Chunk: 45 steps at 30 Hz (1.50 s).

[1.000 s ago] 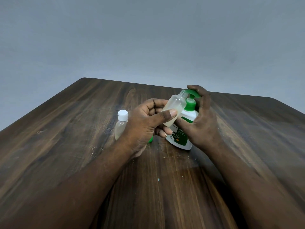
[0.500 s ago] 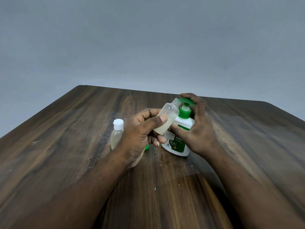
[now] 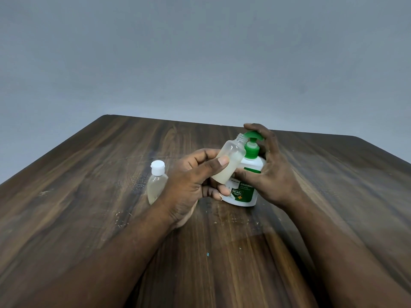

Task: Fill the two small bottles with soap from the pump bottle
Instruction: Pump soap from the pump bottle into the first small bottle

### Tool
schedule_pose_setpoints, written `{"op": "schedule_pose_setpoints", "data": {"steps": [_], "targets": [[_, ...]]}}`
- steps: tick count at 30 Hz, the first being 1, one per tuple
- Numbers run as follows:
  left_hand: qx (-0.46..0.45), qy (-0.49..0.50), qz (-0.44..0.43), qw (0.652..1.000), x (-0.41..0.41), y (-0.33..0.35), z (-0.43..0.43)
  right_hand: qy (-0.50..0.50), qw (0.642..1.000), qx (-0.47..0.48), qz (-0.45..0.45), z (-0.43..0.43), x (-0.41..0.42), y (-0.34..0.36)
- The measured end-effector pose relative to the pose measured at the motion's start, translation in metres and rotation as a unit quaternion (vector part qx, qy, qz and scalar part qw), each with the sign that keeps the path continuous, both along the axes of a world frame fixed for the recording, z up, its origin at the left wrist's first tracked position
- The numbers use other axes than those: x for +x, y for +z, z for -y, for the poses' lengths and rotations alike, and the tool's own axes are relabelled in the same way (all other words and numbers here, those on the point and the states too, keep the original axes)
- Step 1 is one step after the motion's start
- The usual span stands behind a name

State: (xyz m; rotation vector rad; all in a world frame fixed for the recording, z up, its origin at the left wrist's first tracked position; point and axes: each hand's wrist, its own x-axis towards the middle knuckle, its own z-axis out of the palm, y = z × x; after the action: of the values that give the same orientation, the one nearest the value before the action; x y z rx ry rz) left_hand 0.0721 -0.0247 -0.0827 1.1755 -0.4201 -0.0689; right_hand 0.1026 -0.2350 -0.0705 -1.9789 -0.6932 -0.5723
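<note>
- The left hand (image 3: 189,183) comes in from the near left, its forearm low over the desk (image 3: 89,196). It grips the open bottle (image 3: 229,163), with the thumb laid across the front and the fingers curled round behind and beneath.
- The open bottle is held above the desk at a tilt. Its bare threaded neck points up and to the right, just beside the spout of the pump head (image 3: 253,136). Pale cloudy liquid sits in its lower part.
- The right hand (image 3: 271,172) reaches in from the near right and wraps the pump bottle (image 3: 246,190). Its fingers are curled over the green pump head and its thumb lies across the front of the white body.
- The pump bottle stands upright on the desk near the middle, right behind the open bottle and touching the left fingertips.
- The capped bottle (image 3: 156,183) stands upright on the desk just left of the left wrist, which hides part of it. It has a white cap and pale liquid inside.
- The desk is dark brown wood grain with pale scuffs and crumbs around the hands. A tiny teal speck (image 3: 208,254) lies on it between the forearms.
- Behind the desk's far edge is a plain grey wall (image 3: 200,63).
- The label (image 3: 243,193) on the pump bottle is green. It reads "ORIGINA", cut off by the right hand, and "99.99%" on a shield shape, with an orange cross below. The smaller print is too fine to read.
</note>
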Motion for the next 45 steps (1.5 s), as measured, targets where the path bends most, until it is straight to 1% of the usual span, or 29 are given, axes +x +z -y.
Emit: {"op": "schedule_pose_setpoints", "data": {"steps": [5, 10, 13, 18, 22, 28, 35, 45], "targets": [[0.000, -0.003, 0.003, 1.000, -0.001, 0.000, 0.001, -0.007, 1.000, 0.002, -0.007, 0.000, 0.000, -0.001], [-0.007, -0.006, -0.002, 1.000, -0.002, 0.003, 0.002, -0.016, 1.000, 0.017, 0.005, -0.002, -0.001, -0.001], [-0.005, -0.006, -0.002, 1.000, -0.002, 0.002, 0.002, -0.031, 0.999, 0.002, 0.010, -0.004, -0.003, 0.001], [-0.008, -0.008, -0.002, 1.000, -0.001, 0.001, 0.001, -0.008, 1.000, 0.017, 0.019, -0.007, -0.003, -0.002], [-0.009, -0.012, 0.004, 1.000, 0.000, 0.001, 0.003, -0.005, 1.000, 0.002, 0.028, -0.004, 0.001, -0.003], [-0.005, -0.013, 0.000, 1.000, 0.000, -0.001, 0.002, 0.004, 0.999, 0.046, 0.021, -0.009, 0.000, -0.005], [-0.006, -0.012, 0.005, 1.000, 0.001, 0.001, 0.002, -0.005, 0.999, 0.022, 0.032, -0.007, 0.001, -0.006], [-0.003, -0.011, -0.002, 1.000, 0.000, -0.001, 0.002, -0.019, 0.999, 0.031, 0.033, -0.010, 0.000, -0.005]]}}
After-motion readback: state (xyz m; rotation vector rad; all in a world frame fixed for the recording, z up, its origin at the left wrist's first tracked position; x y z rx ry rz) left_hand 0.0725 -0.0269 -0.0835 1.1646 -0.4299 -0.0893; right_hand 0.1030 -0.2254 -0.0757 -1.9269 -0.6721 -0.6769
